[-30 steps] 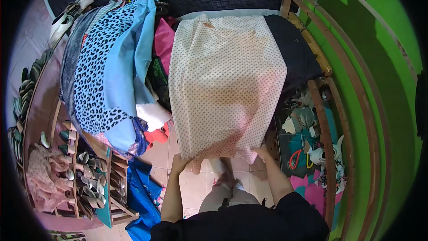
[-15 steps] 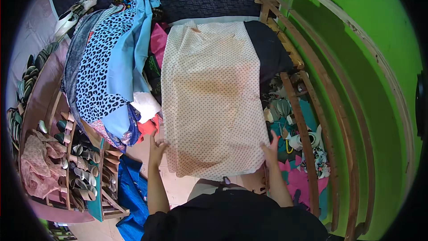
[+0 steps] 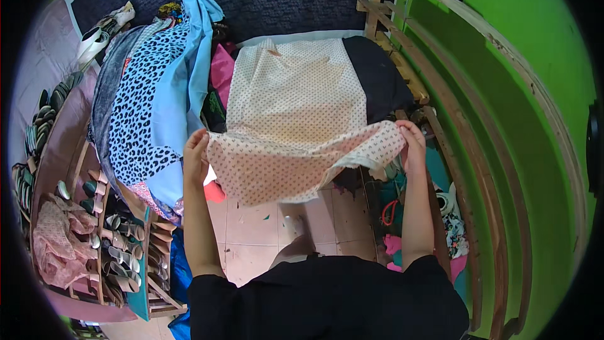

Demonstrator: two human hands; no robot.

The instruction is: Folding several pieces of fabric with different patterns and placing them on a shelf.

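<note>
A cream fabric sheet with small dark dots (image 3: 296, 88) lies over a surface in front of me, and its near end is raised off it. My left hand (image 3: 195, 151) pinches that end at its left corner. At the right corner my right hand (image 3: 411, 141) grips the same edge between thumb and fingers. Between my hands the fabric sags and folds, its lower edge hanging above the tiled floor. A black cloth (image 3: 377, 79) shows at the right side of the sheet. What lies beneath the sheet is hidden.
Draped fabrics, including a blue leopard-print cloth (image 3: 141, 101) and a plain light-blue one (image 3: 196, 38), hang at left. A wooden rack of shoes (image 3: 119, 245) stands lower left. Wooden rails (image 3: 484, 170) run along the green wall (image 3: 560, 88). Fabric scraps (image 3: 453, 233) lie at right.
Both hands have moved up and away from me, lifting the sheet's near end and folding it back. More tiled floor now shows below it.
</note>
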